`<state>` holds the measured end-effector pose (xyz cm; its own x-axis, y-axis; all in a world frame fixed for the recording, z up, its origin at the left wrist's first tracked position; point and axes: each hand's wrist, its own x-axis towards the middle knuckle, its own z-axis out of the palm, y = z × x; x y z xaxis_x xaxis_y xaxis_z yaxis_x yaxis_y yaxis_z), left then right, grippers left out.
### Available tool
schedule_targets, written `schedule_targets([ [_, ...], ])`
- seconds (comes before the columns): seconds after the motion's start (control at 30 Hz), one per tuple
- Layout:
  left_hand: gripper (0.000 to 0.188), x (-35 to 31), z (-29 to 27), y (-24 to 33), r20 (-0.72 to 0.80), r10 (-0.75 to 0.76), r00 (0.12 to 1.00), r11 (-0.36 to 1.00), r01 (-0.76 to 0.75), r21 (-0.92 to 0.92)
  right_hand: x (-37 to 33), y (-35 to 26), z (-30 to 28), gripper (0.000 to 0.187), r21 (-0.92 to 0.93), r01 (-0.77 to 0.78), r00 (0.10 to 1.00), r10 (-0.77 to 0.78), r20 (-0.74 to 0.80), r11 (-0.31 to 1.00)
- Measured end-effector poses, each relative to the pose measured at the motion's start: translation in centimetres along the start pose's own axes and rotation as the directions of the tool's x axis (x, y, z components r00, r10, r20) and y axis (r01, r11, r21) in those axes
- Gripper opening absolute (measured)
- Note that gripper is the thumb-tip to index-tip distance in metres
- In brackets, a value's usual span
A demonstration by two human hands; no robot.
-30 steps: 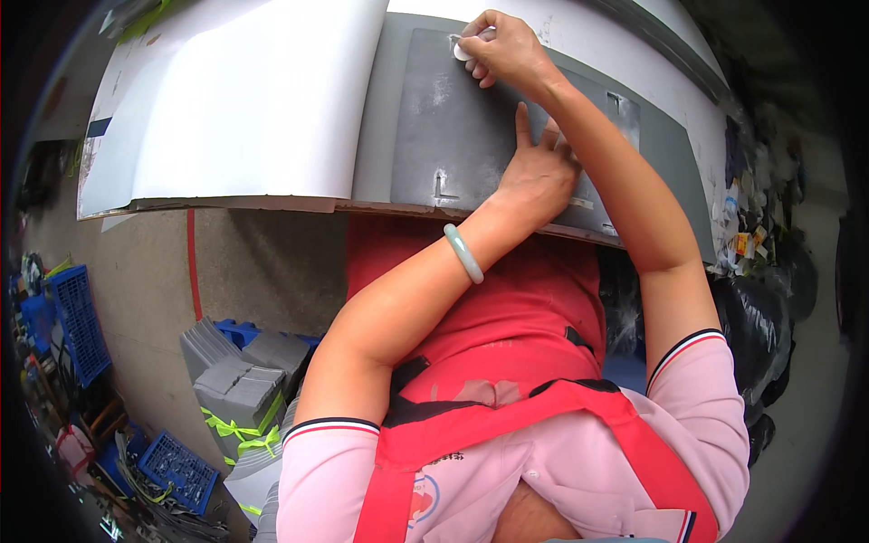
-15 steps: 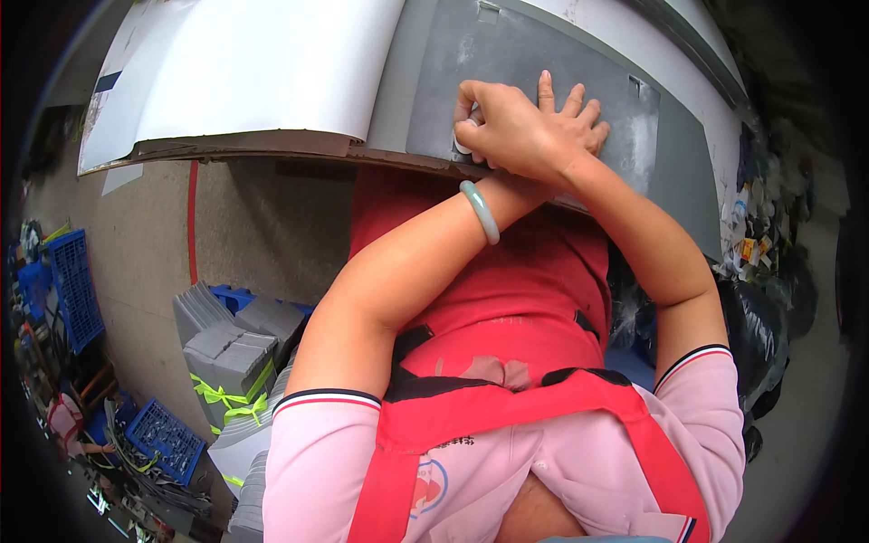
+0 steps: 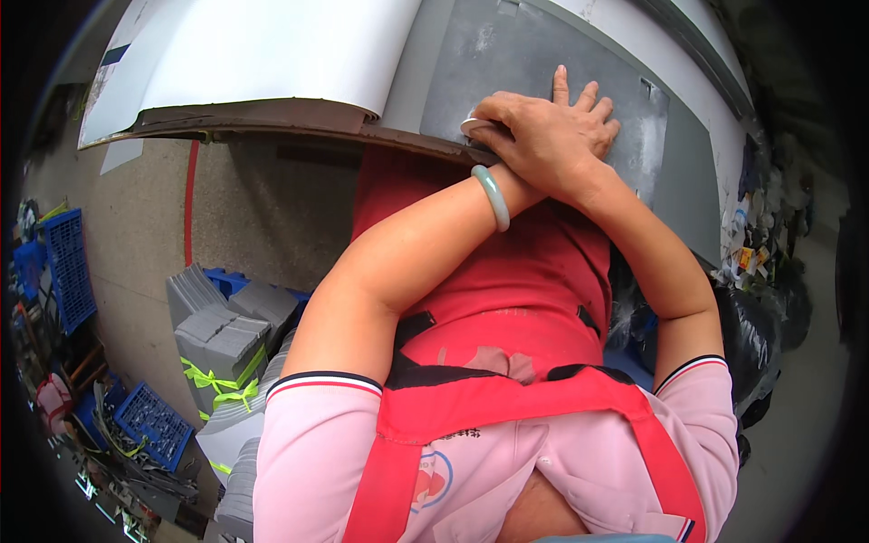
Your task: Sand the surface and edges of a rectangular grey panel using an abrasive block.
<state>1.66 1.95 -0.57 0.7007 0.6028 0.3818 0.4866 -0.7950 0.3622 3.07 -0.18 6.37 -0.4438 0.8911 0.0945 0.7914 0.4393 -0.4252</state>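
Note:
My forearms cross at the wrists, the right over the left. My left hand (image 3: 593, 116), on the arm with a pale green bangle (image 3: 491, 197), lies flat with fingers spread on a dark grey sheet (image 3: 516, 59). Across it, my right hand (image 3: 534, 136) is closed near the sheet's front left corner. Its fingers curl round a small white object with a rounded edge (image 3: 469, 126), mostly hidden in the grip. The dark sheet has small notches near its far edge and whitish smudges, and rests on a larger grey sheet (image 3: 692, 190).
A large glossy white sheet (image 3: 272, 54) covers the bench's left side, curling at its edge. The brown bench edge (image 3: 262, 116) runs before me. Grey stacks tied with yellow-green strips (image 3: 217, 344) stand lower left, blue crates (image 3: 68, 271) beyond. Black plastic bags (image 3: 751, 335) lie to the right.
My right hand has turned at the wrist, and the white object shows more at its left side. My left hand stays flat on the sheet. The whole view has shifted slightly.

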Motion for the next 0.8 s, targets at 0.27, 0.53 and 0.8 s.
schedule_targets([
  [0.27, 0.037, -0.4, 0.7, 0.0, -0.037, -0.024, 0.999, 0.998, 0.026, 0.064, 0.1, -0.9, -1.9, 0.024, -0.377, -0.156, 0.976, 0.201, 0.084, 0.913],
  [0.53, 0.029, 0.3, -0.1, 0.4, -0.051, -0.021, 0.998, 0.999, 0.022, 0.023, -9.8, 17.0, -7.1, 0.024, 0.253, -0.563, 0.671, 0.614, -0.415, 0.787],
  [0.8, 0.029, 0.3, -0.5, 0.2, -0.059, -0.008, 0.998, 1.000, 0.007, -0.011, -13.1, 22.0, -9.3, 0.021, 0.578, -0.595, 0.479, 0.823, -0.304, 0.559],
])
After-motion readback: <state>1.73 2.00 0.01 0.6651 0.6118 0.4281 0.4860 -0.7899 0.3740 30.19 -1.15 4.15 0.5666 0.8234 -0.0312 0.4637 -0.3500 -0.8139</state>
